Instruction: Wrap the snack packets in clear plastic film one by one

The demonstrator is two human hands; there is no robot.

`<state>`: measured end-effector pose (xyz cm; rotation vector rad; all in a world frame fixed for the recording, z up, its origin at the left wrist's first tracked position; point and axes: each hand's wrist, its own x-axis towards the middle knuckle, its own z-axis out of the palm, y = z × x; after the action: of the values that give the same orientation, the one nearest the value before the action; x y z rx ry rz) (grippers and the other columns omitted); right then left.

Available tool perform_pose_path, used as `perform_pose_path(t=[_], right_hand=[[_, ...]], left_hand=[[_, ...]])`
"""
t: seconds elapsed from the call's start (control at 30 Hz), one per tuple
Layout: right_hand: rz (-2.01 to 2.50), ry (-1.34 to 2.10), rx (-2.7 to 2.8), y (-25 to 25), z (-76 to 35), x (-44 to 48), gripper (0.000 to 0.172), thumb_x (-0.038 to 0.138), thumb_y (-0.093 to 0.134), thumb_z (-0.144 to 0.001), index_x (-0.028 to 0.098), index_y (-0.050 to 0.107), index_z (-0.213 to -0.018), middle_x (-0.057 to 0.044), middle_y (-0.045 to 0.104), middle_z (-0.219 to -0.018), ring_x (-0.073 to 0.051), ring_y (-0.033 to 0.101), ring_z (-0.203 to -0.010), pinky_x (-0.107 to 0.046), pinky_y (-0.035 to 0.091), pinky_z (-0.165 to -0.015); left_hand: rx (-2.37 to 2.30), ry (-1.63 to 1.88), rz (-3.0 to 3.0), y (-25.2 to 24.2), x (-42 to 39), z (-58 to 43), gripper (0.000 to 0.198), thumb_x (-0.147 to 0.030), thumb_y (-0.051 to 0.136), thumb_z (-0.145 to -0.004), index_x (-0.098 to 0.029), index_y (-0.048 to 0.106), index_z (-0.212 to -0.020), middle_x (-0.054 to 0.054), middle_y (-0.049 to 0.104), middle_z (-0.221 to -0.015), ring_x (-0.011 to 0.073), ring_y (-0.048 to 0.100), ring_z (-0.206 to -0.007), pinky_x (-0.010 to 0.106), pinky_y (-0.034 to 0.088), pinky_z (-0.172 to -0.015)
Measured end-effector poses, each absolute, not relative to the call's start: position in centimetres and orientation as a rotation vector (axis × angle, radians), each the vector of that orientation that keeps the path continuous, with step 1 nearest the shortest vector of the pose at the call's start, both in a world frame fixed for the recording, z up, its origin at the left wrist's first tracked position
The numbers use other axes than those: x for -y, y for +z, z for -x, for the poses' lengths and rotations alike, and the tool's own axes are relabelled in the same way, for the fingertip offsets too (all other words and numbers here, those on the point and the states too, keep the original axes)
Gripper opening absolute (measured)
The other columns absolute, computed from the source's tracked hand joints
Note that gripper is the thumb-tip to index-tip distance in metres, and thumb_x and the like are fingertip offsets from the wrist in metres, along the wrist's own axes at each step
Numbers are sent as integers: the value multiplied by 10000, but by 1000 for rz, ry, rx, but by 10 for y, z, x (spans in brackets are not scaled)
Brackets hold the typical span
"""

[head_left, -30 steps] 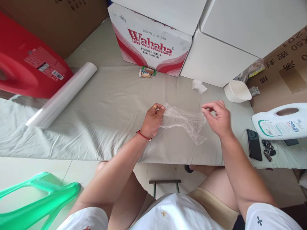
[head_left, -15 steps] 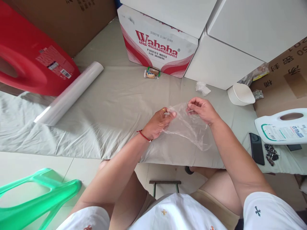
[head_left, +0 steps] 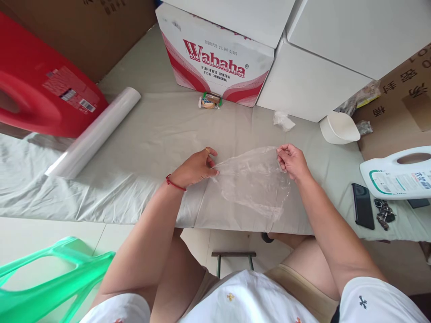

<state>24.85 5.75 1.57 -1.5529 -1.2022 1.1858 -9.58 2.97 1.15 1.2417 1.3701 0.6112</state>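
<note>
On the near side of a counter draped in wrinkled grey-green cloth (head_left: 161, 134), a crumpled, clear, thin plastic film (head_left: 252, 179) is stretched between two separated hands. The right hand (head_left: 292, 161) pinches its far right corner; the left hand (head_left: 195, 168) meets its tapered left end with thumb and fingers, though whether it grips cannot be told. The film looks very light, limp, slippery and easily torn, probably best pinched by its edges or corners.
</note>
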Motion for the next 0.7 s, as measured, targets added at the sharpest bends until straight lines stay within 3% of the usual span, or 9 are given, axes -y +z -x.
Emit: perform_pose_path(t=[0.17, 0.23, 0.37, 0.47, 0.57, 0.67, 0.7], right_hand=[[1440, 933, 1224, 5, -238, -86, 294, 473, 765, -819, 245, 582, -856, 68, 543, -585, -68, 385, -412, -225, 265, -397], [1413, 849, 1285, 2, -239, -105, 244, 443, 725, -852, 241, 590, -875, 61, 550, -593, -80, 405, -435, -238, 297, -433], [1503, 676, 1552, 3, -244, -149, 170, 372, 689, -889, 217, 624, -863, 27, 595, -656, -125, 537, -574, -277, 439, -603], [1563, 396, 1716, 24, -237, -156, 139, 338, 706, -886, 209, 658, -900, -29, 670, -878, -156, 605, -729, -346, 519, -800], [1448, 219, 1853, 54, -216, -111, 147, 336, 622, -975, 235, 683, -1063, -76, 688, -1086, -209, 655, -896, -403, 543, -909], [1285, 358, 2137, 62, -189, -28, 220, 323, 496, -1061, 279, 700, -1130, -80, 719, -1073, -249, 679, -1020, -439, 564, -958], [1213, 447, 2261, 56, -182, 0, 236, 315, 500, -1063, 285, 698, -1186, -92, 722, -1162, -262, 675, -1085, -458, 574, -972]], left_hand=[[-1338, 576, -1247, 9, -33, 87, 187, -179, 802, -600, -223, 684, -738, 10, 640, -647, 153, 538, -531, 252, 385, -494], [-1325, 587, -1249, 11, -32, 85, 144, -199, 801, -641, -208, 659, -669, 11, 610, -633, 131, 500, -533, 236, 369, -494], [-1332, 653, -1188, 10, -31, 87, 223, -238, 802, -693, -208, 587, -640, -14, 532, -602, 103, 439, -506, 216, 317, -472], [-1377, 668, -1144, 7, -30, 91, 288, -236, 821, -655, -226, 535, -625, -26, 517, -568, 106, 432, -458, 224, 301, -445], [-1438, 658, -1150, 10, -30, 98, 351, -250, 838, -626, -238, 489, -600, -37, 485, -510, 115, 429, -415, 227, 262, -423], [-1480, 613, -1178, 18, -32, 105, 393, -244, 870, -592, -241, 478, -610, -44, 482, -510, 119, 439, -405, 234, 276, -411], [-1482, 595, -1183, 20, -32, 108, 394, -230, 883, -576, -241, 494, -632, -45, 497, -526, 120, 447, -404, 238, 289, -406]])
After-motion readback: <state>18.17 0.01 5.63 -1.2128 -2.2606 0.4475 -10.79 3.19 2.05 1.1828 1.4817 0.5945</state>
